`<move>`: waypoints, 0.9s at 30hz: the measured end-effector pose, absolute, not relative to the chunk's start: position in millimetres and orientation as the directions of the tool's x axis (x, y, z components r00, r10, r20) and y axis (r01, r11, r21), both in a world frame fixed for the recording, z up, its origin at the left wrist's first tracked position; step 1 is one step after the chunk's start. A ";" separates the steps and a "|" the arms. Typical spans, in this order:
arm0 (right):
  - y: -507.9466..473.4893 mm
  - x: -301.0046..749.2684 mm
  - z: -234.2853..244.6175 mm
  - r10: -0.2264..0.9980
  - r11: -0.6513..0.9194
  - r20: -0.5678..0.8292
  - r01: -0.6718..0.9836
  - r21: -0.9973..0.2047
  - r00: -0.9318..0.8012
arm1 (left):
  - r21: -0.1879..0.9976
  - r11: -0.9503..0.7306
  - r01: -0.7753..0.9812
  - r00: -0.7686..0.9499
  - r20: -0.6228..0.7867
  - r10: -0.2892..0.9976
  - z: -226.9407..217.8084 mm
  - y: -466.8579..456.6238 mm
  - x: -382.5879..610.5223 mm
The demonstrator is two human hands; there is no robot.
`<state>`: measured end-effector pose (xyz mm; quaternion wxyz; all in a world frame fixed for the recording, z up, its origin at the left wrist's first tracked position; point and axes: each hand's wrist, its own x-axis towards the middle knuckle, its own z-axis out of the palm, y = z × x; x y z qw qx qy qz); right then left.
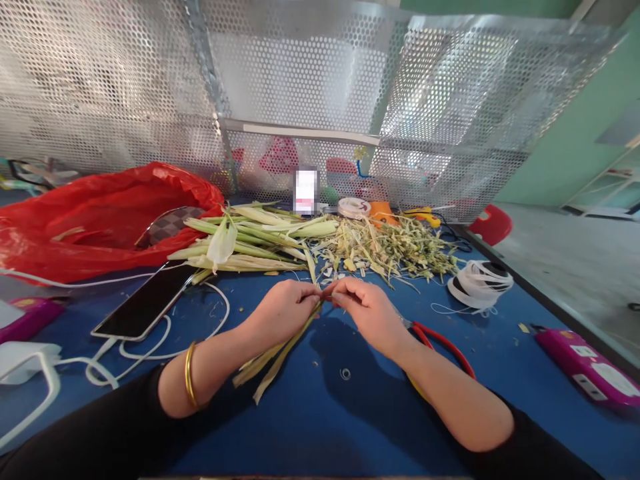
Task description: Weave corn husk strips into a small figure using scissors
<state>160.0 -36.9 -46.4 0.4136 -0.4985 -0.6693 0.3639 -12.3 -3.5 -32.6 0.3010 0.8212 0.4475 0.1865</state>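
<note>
My left hand [283, 312] is closed around a bundle of pale green leaf strips [273, 360] that trail back toward my wrist over the blue table [340, 413]. My right hand [367, 308] meets it fingertip to fingertip and pinches the top end of the same strips. A gold bangle [190, 375] sits on my left wrist. Just beyond the hands lies a pile of long green stalks [250, 243], and to its right a heap of shredded leaf trimmings [390, 248].
A red plastic bag [100, 217] lies at the far left, with a phone [145, 303] and white cables [150, 347] beside it. Red-handled scissors [443, 343] rest under my right forearm. A coil of white cord [480, 283] and a pink power strip [590, 367] sit right. Perforated metal panels [300, 87] wall the back.
</note>
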 end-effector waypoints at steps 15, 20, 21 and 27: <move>-31.7 162.9 -54.4 0.927 0.291 0.125 0.468 -0.835 -0.353 | 0.602 -0.354 0.716 0.508 -0.101 0.855 -39.2 -9.5 -19.6; -33.0 160.7 -58.7 0.912 0.350 0.155 0.521 -0.779 -0.381 | 0.556 -0.415 0.721 0.557 -0.109 0.823 -38.4 -8.6 -20.0; -33.2 160.6 -59.2 0.908 0.360 0.160 0.526 -0.771 -0.387 | 0.551 -0.427 0.717 0.572 -0.113 0.813 -37.4 -7.7 -20.5; -34.9 161.3 -62.5 0.885 0.406 0.170 0.543 -0.735 -0.433 | 0.429 -0.551 0.716 0.637 -0.078 0.767 -36.5 0.6 -25.0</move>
